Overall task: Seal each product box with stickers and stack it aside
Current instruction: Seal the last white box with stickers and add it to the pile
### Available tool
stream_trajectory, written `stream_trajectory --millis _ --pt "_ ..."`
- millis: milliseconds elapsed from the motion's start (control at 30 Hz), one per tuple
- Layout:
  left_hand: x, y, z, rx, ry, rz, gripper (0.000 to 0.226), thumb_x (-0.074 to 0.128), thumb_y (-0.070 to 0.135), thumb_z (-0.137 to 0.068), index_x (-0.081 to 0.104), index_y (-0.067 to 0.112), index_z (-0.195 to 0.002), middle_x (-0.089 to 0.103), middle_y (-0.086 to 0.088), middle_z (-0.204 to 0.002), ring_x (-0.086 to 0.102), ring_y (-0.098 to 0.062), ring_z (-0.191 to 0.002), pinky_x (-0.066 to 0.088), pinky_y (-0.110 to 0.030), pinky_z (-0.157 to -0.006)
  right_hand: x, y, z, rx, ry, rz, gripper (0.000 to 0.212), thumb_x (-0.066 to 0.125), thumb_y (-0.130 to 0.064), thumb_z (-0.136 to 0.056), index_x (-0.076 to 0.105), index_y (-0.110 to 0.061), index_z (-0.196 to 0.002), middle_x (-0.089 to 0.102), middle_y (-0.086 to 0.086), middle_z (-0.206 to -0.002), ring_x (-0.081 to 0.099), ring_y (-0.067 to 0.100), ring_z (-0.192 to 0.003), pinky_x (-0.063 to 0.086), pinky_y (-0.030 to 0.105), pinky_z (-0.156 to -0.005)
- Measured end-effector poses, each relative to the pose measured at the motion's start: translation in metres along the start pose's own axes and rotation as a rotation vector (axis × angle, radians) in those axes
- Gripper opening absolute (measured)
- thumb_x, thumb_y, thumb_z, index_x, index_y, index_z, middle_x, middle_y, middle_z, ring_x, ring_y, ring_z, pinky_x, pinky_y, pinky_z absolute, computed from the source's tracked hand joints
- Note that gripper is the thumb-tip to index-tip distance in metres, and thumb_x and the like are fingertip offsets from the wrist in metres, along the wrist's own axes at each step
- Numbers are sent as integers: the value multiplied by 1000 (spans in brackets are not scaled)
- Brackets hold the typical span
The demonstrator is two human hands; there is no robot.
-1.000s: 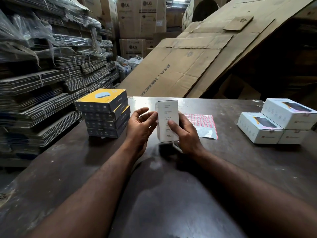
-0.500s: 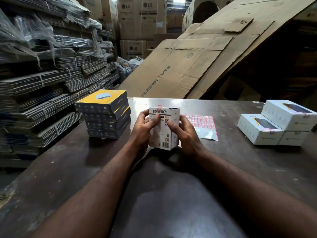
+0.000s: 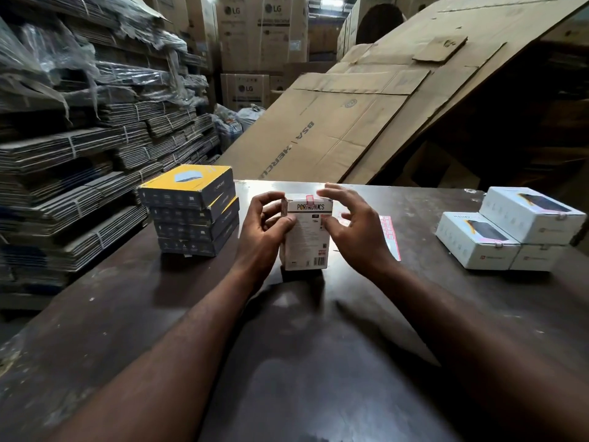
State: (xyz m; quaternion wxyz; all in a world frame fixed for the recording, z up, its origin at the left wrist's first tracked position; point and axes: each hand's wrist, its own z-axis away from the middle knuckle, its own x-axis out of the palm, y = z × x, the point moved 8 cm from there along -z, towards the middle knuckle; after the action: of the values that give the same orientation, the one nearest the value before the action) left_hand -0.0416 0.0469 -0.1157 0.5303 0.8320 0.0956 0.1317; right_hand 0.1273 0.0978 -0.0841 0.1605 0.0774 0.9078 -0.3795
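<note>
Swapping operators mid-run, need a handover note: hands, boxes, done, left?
Left hand grips the upright white box on the table.
Right hand open beside it, fingertips near the pink sticker on its top edge.
Sticker sheet lies behind the right hand.
Done: three white boxes stacked at right, stickers visible on two.
Left: stack the held box; the yellow-topped stack at left shows no seals from here.
</note>
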Motion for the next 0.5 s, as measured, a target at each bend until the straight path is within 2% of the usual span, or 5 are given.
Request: stream_trajectory --millis 100,233,300,400,500 --pt "1 7 4 61 -1 -27 43 65 22 -83 56 28 -124 66 -7 -123 69 -18 -108 59 -40 -91 0 -7 -4 -7 -56 32 41 61 -6 -81 72 -24 -115 66 -10 -127 56 4 -119 45 23 -100" --pt "2 15 7 117 -10 -96 49 62 22 -87 53 39 -132 61 7 -127 70 -3 -94 58 -29 -84 1 -19 -7 -34 -89 19 40 59 -5 -78 73 -27 -108 71 -17 -113 60 -4 -108 39 1 -83" --pt "1 18 6 143 -10 -165 44 61 20 -92 57 37 -132 59 7 -134 69 -9 -104 59 -37 -92 1 -20 -8 -35 -93 -6 40 58 -5 -76 74 -26 -106 72 -17 -108 62 -5 -105 40 2 -79" --pt "4 19 7 170 -42 -229 34 60 32 -91 63 39 -124 51 8 -141 57 -24 -129 52 -55 -101 1 -17 -10 -11 -95 -59 34 61 -8 -77 74 -26 -101 74 -15 -105 65 0 -103 44 8 -79" --pt "10 17 7 153 -90 -236 26 62 28 -92 62 33 -117 56 9 -132 60 -16 -124 52 -56 -101 -1 -14 -13 20 -95 -101 16 73 -16 -82 75 -28 -94 75 -14 -102 67 2 -101 49 20 -84"
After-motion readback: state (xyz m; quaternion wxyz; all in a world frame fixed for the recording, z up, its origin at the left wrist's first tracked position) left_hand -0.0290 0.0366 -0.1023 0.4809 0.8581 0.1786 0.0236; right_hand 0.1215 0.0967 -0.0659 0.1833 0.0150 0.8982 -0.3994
